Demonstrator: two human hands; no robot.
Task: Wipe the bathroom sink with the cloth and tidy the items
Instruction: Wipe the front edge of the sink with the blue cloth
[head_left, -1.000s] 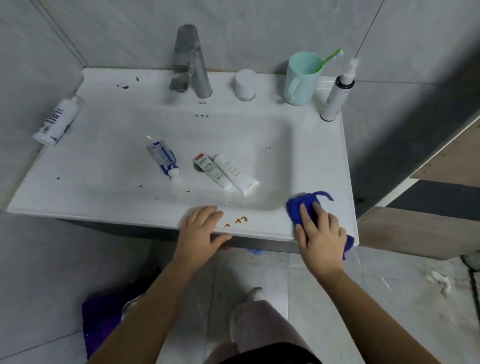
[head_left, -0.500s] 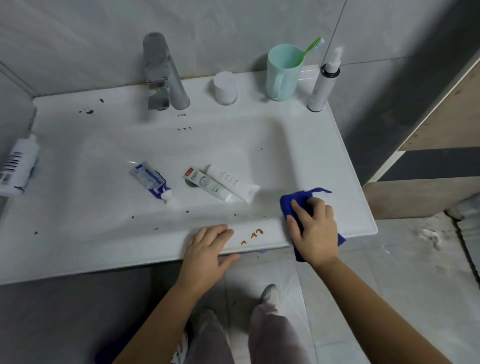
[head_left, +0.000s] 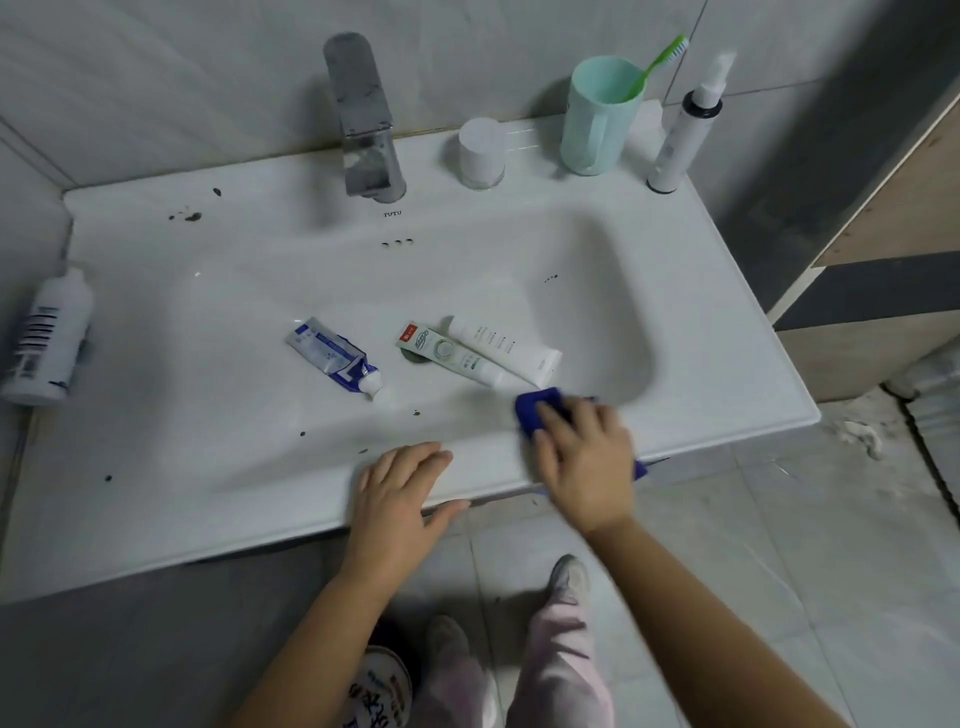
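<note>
Dim, flat light; soft shadows in sink (head_left: 597, 291) basin; right hand (head_left: 582, 462) motion-blurred; wide-angle bending at edges.

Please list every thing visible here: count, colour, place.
sink: 1, white, spotted, by tiled wall
faucet: 1, chrome, back rim
jar: 1, white, right of faucet
cup: 1, mint green, back right
toothbrush: 1, green, in cup
pump bottle: 1, white, back right corner
bottle: 1, white, lying at left edge
blue tube: 1, blue, in basin
white tubes: 2, white, in basin
cloth: 1, blue, front rim, under right hand
left hand: 1, rests on front rim
right hand: 1, presses cloth
</note>
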